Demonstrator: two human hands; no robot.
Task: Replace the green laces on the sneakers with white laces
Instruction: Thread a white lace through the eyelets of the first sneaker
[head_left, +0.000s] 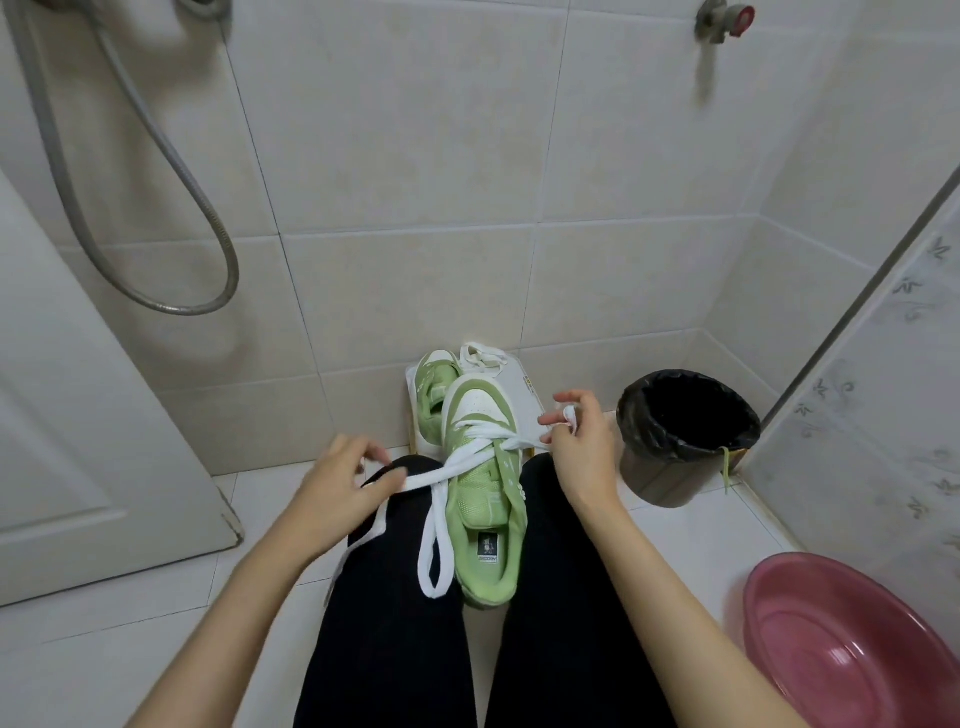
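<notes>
A green and white sneaker (485, 499) rests between my knees, toe pointing away, with a wide white lace (470, 449) threaded through its lower eyelets. My left hand (340, 480) pinches the lace's left end, which loops down over my left thigh. My right hand (576, 441) grips the right end, pulled out to the side. The second green sneaker (434, 389) sits behind on a white box (522, 397), with another white lace (480, 357) lying loose beside it. A green lace (724, 467) hangs over the bin's rim.
A bin with a black liner (685, 431) stands to the right of the box. A pink plastic basin (852, 644) sits at the lower right. A shower hose (156, 208) hangs on the tiled wall at left, near a white door (78, 415).
</notes>
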